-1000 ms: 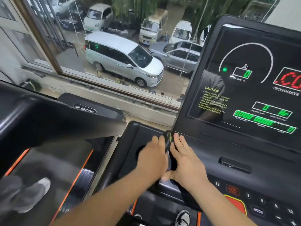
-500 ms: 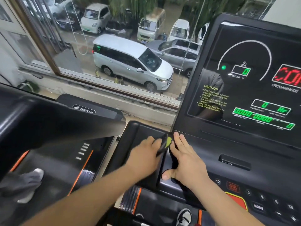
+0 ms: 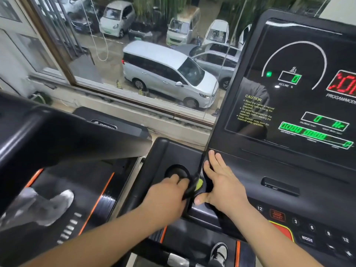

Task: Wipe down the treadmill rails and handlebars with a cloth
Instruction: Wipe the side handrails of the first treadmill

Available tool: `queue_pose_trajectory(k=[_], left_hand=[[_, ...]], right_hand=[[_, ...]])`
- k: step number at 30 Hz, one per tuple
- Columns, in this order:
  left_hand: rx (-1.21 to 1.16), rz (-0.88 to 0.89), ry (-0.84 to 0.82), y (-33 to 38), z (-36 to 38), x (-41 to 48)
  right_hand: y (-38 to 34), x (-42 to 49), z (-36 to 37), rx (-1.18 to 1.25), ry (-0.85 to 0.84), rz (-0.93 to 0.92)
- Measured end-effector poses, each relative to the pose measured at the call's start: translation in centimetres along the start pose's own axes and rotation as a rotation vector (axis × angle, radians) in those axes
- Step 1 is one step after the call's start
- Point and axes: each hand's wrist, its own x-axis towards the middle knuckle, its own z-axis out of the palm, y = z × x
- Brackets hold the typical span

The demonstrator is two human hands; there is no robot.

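The black treadmill console (image 3: 250,170) fills the right half of the head view, and its side tray (image 3: 173,151) with a round cup recess (image 3: 176,170) lies to the left. My left hand (image 3: 167,197) is on that tray beside the recess. Its fingers are curled round a dark cloth with a yellow-green patch (image 3: 198,185), held against the seam between tray and console. My right hand (image 3: 221,185) lies flat on the console, fingers straight and pointing at the display, thumb out toward the cloth.
The lit display (image 3: 298,105) rises behind my right hand, and a keypad with a red stop button (image 3: 283,230) is at the lower right. A second treadmill (image 3: 67,135) stands at the left. A window (image 3: 154,60) is ahead. My shoe (image 3: 219,251) shows below.
My left hand has slid the cloth back toward me along the seam, from the tray's far end to beside the cup recess. My right hand has stayed flat on the console.
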Motion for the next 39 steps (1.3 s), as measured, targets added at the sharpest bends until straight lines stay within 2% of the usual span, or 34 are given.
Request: queue_pose_trajectory(k=[3,6,11,15,18,20,23,28,31,34,35,38,39], left_hand=[[0.052,-0.154,0.016,-2.2,-0.6,2.3],[0.070,-0.258,0.023,0.8,0.1,2.3],[-0.028,-0.155,0.050,1.1,0.3,-1.4],[0.122,-0.022,-0.002,-1.4,-0.4,-1.1],[0.199,-0.130,0.014,-2.6,-1.3,2.1],[0.098,-0.249,-0.020,-0.5,-1.1,2.7],[-0.054,-0.316,-0.064,2.6,0.3,1.6],[-0.084,-0.299,0.051,1.8,0.4,-2.3],[-0.102,-0.251,0.026,4.8,1.9,-5.3],[-0.033,-0.257,0.040,4.6,2.2,-3.3],[0.007,-0.282,0.063,4.0,1.8,-2.0],[-0.032,-0.539,0.129,3.1,1.4,0.8],[-0.046,-0.563,0.167,3.8,1.7,0.8]], right_hand=[[-0.1,0.0,0.0,0.002,0.007,0.011],[-0.1,-0.2,0.1,0.000,0.000,0.011],[0.0,-0.2,0.2,0.004,-0.005,0.005],[-0.1,-0.2,0.3,0.010,0.003,0.007],[-0.2,-0.2,0.2,0.008,-0.007,0.010],[-0.2,-0.1,0.2,0.011,-0.013,0.011],[0.0,-0.2,0.3,0.011,0.006,0.003],[0.2,-0.3,0.4,0.005,0.024,-0.021],[0.3,-0.3,0.2,-0.041,0.034,-0.070],[0.2,-0.1,0.1,-0.086,0.031,-0.091],[0.2,0.0,0.1,-0.075,0.017,-0.085],[0.2,-0.2,0.1,-0.056,0.000,-0.089],[0.2,-0.3,0.0,-0.062,0.002,-0.092]])
